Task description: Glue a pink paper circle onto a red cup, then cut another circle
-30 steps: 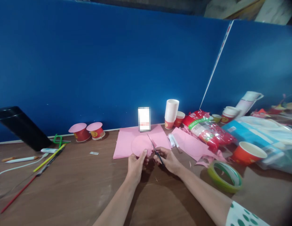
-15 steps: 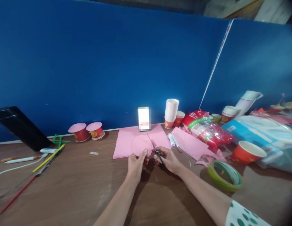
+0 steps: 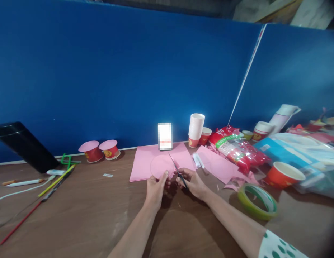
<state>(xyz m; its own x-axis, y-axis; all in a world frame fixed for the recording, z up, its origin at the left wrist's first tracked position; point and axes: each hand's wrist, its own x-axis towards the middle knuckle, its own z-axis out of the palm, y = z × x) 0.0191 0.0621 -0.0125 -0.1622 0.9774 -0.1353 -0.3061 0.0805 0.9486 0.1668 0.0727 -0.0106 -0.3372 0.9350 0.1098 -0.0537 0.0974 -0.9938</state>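
Observation:
My left hand pinches the lower edge of a round pink paper disc, held upright above the brown table. My right hand grips small dark scissors, whose blades point up and left along the disc's right edge. Behind the disc a stack of pink paper sheets lies flat on the table.
Two upturned red cups topped with pink discs stand at the back left, near pencils and sticks. A white cup stack, packaged cups, a red cup and a green tape roll crowd the right. A blue partition closes the back.

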